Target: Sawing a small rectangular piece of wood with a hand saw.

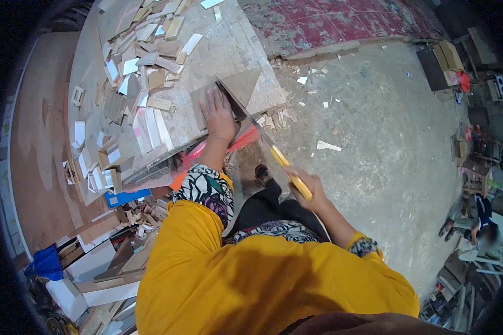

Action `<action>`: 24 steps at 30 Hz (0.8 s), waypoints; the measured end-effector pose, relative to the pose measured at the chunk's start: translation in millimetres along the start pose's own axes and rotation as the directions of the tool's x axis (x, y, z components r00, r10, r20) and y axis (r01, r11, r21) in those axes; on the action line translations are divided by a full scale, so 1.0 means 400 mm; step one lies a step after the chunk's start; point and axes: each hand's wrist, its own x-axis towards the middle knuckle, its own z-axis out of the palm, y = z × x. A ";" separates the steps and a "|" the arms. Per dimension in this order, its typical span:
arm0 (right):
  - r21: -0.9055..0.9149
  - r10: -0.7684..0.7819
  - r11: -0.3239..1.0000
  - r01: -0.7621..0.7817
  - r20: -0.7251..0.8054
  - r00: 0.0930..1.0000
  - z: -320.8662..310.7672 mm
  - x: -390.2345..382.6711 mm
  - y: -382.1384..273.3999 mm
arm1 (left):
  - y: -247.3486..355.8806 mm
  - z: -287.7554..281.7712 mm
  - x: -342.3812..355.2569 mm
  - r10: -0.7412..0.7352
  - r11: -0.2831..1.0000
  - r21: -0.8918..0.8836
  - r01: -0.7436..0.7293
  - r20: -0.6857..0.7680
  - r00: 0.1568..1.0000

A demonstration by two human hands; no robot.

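– By the worktop's edge, how are the fingers?
– Left hand flat on grey-brown board, fingers slightly spread, nothing gripped. Right hand closed round yellow handle.
– Saw axis?
– Up-left from right fingers, diagonal, thin blade crossing board; left hand nearer its tip. Beyond, blocky pale wood offcuts heaped on scuffed worktop.

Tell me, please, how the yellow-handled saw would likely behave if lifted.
The saw may flex sideways, since its blade looks long and thin. With that blade reaching well beyond the handle, it might feel tip-heavy.
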 end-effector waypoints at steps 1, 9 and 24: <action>-0.038 -0.090 0.995 0.088 -0.045 0.995 -0.006 -0.024 0.000 | -0.005 -0.007 0.004 0.001 1.000 0.012 -0.001 0.007 1.000; -0.171 -0.049 0.982 0.085 0.202 0.978 0.035 -0.062 0.021 | -0.037 0.100 0.013 0.056 0.987 0.160 -0.022 -0.217 0.974; 0.015 0.014 1.000 -0.014 -0.045 0.999 -0.040 -0.056 0.019 | -0.002 0.037 -0.009 0.008 0.998 0.062 -0.005 -0.050 0.999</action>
